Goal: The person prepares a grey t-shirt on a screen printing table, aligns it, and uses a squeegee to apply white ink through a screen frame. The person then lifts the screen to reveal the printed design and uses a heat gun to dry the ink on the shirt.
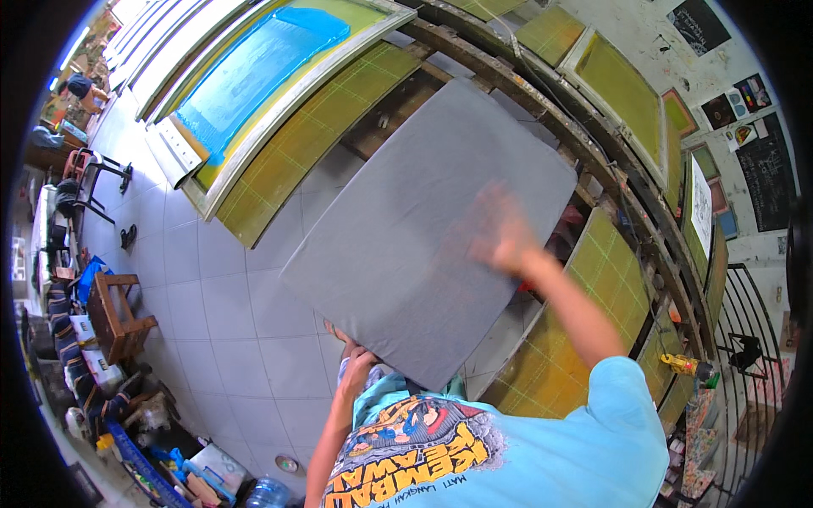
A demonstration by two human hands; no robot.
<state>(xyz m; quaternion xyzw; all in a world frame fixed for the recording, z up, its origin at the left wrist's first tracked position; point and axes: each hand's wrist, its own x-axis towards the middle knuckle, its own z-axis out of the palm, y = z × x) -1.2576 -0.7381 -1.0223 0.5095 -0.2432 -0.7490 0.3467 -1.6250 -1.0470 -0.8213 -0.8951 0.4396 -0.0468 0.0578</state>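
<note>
Light-blue T-shirt (542, 457) with a cartoon print on the back is nearest the camera, at the lower edge. Beyond it, a grey fabric-covered panel (406, 245) lies at a slant between two yellow-green boards marked with grid lines, one at upper left (318, 127) and one at right (550, 347). Its face is matte and nearly flat, with faint creases and a darker patch toward the far end; the outline is roughly rectangular.

Right hand (506, 237) is over the panel's right half, fingers extended and clear of any grip. Motion blur obscures the fingertips; contact with the fabric cannot be determined. Left hand (360, 359) is at the panel's near-left edge; its fingers are partly hidden, so whether they clamp the edge cannot be determined. The panel's underside and supports are concealed. A blue-coated screen frame (262, 72) is cut off at the top.
</note>
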